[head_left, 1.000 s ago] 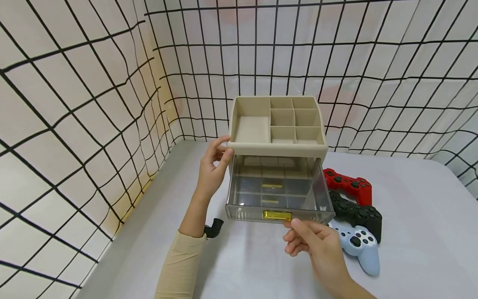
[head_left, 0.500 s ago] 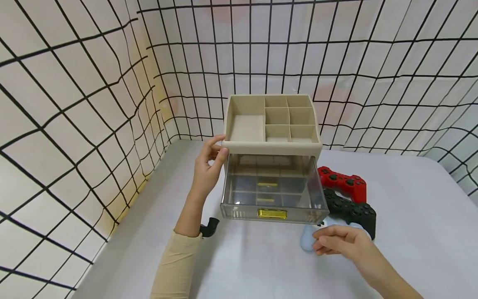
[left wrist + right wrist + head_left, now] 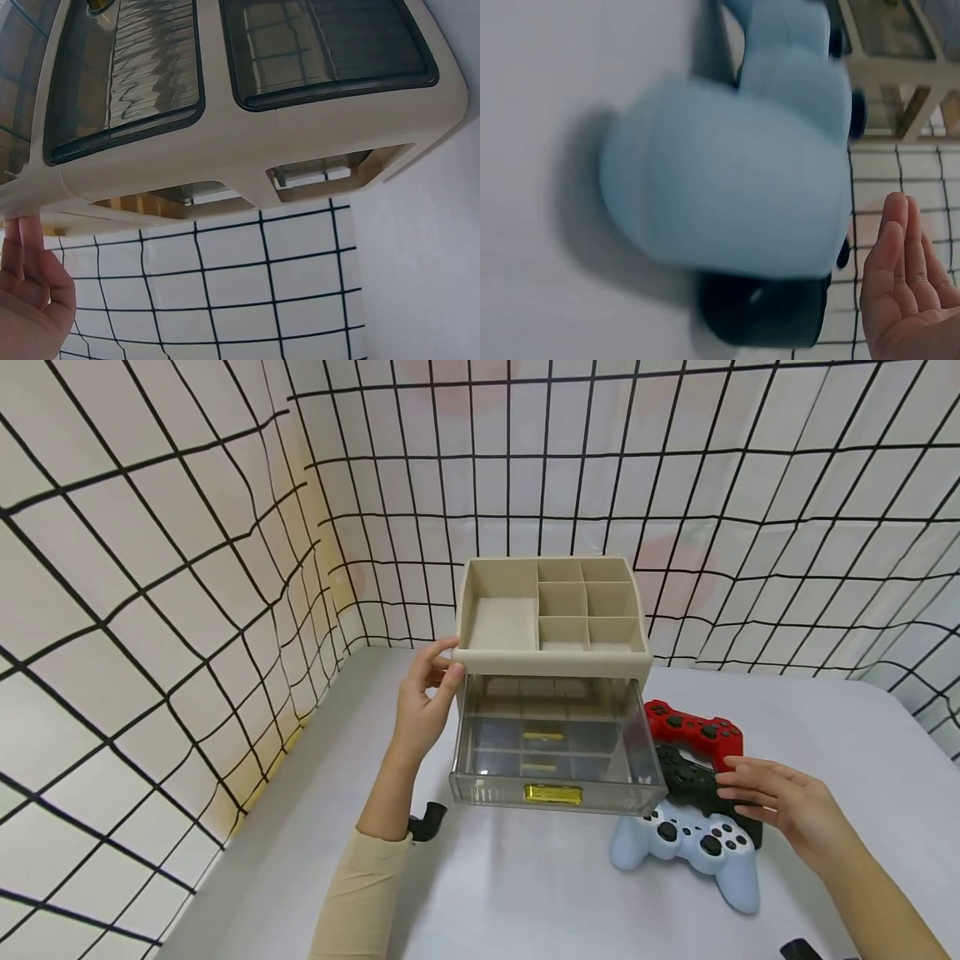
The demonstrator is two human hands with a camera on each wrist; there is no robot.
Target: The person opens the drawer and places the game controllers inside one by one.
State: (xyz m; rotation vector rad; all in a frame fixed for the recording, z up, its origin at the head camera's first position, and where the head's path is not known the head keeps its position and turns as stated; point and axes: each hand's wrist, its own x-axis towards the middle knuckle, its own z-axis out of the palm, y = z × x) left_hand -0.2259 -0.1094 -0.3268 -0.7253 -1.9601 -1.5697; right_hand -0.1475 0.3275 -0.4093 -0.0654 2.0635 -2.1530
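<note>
A beige desktop organizer (image 3: 553, 663) stands mid-table in the head view, with compartments on top. Its clear upper drawer (image 3: 480, 789) with a yellow handle (image 3: 553, 794) is pulled out. My left hand (image 3: 424, 706) holds the organizer's left edge, thumb at the front corner; the left wrist view shows the fingertips on the rim. My right hand (image 3: 795, 810) hovers with fingers extended above the right side of a black game controller (image 3: 693, 779), partly covering it. A light blue controller (image 3: 693, 847) lies nearer me, and a red controller (image 3: 697, 729) farther back.
Black wire grid panels (image 3: 555, 485) stand behind and left of the white table (image 3: 525, 893). A small black curved object (image 3: 429, 822) shows beside my left forearm. Another black piece (image 3: 799, 949) shows at the bottom edge.
My right hand has left the drawer handle and moved right, passing over the light blue controller to beside the black one. The left hand stays on the organizer; the drawer remains pulled out.
</note>
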